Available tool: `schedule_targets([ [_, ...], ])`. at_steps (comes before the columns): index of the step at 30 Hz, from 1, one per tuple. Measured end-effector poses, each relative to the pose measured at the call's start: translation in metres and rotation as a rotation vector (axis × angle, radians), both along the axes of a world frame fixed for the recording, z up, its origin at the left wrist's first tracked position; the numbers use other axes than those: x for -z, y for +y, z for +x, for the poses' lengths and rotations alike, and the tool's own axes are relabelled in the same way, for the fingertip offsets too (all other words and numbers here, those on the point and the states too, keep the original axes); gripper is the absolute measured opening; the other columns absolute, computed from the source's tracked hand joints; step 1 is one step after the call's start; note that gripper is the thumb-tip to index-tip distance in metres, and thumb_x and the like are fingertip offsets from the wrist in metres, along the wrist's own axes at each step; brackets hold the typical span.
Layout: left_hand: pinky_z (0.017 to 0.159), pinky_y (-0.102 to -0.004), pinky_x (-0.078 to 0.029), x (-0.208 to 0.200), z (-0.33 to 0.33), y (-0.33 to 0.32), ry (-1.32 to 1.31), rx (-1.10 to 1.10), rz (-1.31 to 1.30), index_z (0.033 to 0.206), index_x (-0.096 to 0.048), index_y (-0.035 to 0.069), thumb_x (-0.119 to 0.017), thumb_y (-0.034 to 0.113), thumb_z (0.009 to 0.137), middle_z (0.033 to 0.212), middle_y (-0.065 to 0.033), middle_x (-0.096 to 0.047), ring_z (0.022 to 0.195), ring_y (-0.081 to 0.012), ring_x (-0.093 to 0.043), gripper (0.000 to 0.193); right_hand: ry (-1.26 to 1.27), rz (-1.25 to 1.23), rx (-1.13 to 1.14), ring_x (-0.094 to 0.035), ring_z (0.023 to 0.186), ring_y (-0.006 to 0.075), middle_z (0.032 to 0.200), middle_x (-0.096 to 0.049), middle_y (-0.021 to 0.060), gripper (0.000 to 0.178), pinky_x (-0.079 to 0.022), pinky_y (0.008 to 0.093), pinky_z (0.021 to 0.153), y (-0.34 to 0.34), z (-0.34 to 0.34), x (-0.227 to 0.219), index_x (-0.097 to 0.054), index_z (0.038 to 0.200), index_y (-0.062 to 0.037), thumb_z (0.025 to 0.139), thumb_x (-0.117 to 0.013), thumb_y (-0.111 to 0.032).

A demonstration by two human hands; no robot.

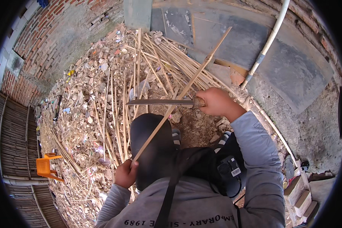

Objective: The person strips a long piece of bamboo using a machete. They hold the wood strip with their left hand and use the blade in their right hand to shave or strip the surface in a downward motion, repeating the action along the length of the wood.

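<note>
A long bamboo strip (pixel 191 84) slants across the middle, from low on the left up to the far right, passing over my dark-covered knee (pixel 151 131). My left hand (pixel 126 173) is closed round its near end. Closed on the handle of a machete, my right hand (pixel 216 102) holds it level, with the long dark blade (pixel 159 102) pointing left. Blade and strip cross; whether they touch I cannot tell. A darker, rougher node marks the strip's upper part, and its tip tapers at the far end.
Several split bamboo strips (pixel 174 57) lie piled ahead, with more (pixel 116 114) to the left on debris-strewn ground. An orange plastic chair (pixel 45 167) stands far left by a woven bamboo wall (pixel 15 136). A white pipe (pixel 268 43) leans at the right, near grey panels (pixel 231 41).
</note>
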State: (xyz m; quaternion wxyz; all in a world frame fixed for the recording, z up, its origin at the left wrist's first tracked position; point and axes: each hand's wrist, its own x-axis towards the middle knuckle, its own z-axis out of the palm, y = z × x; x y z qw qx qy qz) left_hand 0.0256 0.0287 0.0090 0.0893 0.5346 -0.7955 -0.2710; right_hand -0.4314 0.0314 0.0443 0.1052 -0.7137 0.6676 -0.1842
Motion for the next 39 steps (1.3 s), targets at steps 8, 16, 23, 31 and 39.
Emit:
schedule_targets([
  [8,0.052,-0.0499,-0.040,0.007,-0.005,-0.015,0.035,0.100,0.021,0.074,-0.054,0.001,-0.055,0.040,0.101,0.058,-0.0230,-0.053,0.057,-0.0453,-0.057,0.047,-0.243,0.132,0.039,-0.066,0.083,0.0412,0.084,-0.068,0.0202,0.030,-0.052,0.0480,0.076,-0.010,-0.014,0.022,-0.068,0.100,-0.0053,0.077,-0.075,-0.023],
  [16,0.052,-0.0484,-0.040,0.010,-0.004,-0.013,0.066,0.092,0.022,0.074,-0.053,-0.001,-0.053,0.040,0.102,0.058,-0.0234,-0.052,0.055,-0.0439,-0.056,0.050,0.035,0.115,-0.051,-0.066,0.081,0.0403,0.085,-0.068,0.0219,0.028,-0.052,0.0450,0.071,-0.013,0.011,0.011,-0.067,0.099,-0.0034,0.079,-0.074,-0.022],
  [23,0.053,-0.0458,-0.042,0.011,-0.008,-0.018,0.117,0.043,0.075,0.077,-0.057,-0.002,-0.052,0.043,0.103,0.059,-0.0216,-0.054,0.054,-0.0388,-0.057,0.052,-0.136,0.073,0.032,-0.067,0.084,0.0395,0.082,-0.068,0.0184,0.020,-0.052,0.0488,0.071,-0.018,0.020,0.014,-0.066,0.091,-0.0066,0.073,-0.070,-0.016],
  [31,0.054,-0.0446,-0.043,0.005,-0.015,-0.024,0.112,0.047,0.145,0.078,-0.058,-0.003,-0.049,0.041,0.104,0.060,-0.0229,-0.055,0.055,-0.0384,-0.058,0.053,-0.043,0.153,0.004,-0.067,0.081,0.0401,0.080,-0.067,0.0171,0.020,-0.052,0.0507,0.071,-0.021,0.021,0.023,-0.067,0.091,-0.0091,0.073,-0.070,-0.017],
  [39,0.056,-0.0513,-0.043,0.000,-0.016,-0.012,0.040,0.066,0.039,0.079,-0.059,-0.003,-0.048,0.038,0.104,0.063,-0.0261,-0.057,0.062,-0.0469,-0.060,0.049,0.056,0.102,-0.003,-0.067,0.081,0.0393,0.082,-0.068,0.0174,0.027,-0.053,0.0504,0.070,-0.020,0.030,0.012,-0.069,0.098,-0.0121,0.071,-0.069,-0.015],
])
